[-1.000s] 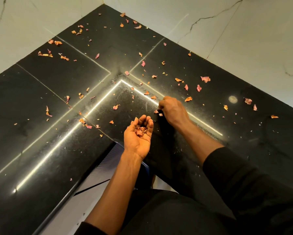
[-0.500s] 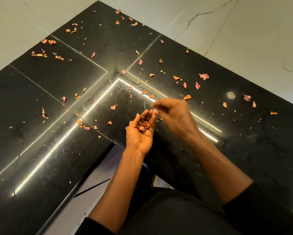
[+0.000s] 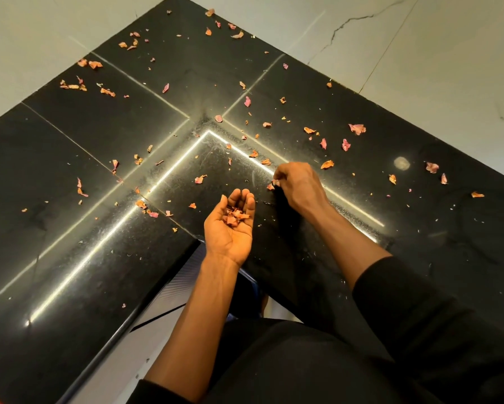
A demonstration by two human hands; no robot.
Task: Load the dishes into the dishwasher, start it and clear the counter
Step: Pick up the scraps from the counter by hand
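Black stone tabletop (image 3: 70, 228), strewn with dried petals (image 3: 357, 128). By its inner corner the left hand (image 3: 230, 231) lies cupped open, cradling a heap (image 3: 235, 214); the right hand (image 3: 301, 185) pinches one petal (image 3: 271, 186) with curled fingers (image 3: 279, 174). Sweeping toward that edge looks quicker.

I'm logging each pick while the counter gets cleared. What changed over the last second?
The right hand swung over the left hand, then back out to the black stone counter, where it pinches a dried pink petal. The left hand stayed cupped palm up, holding its pile of petals.
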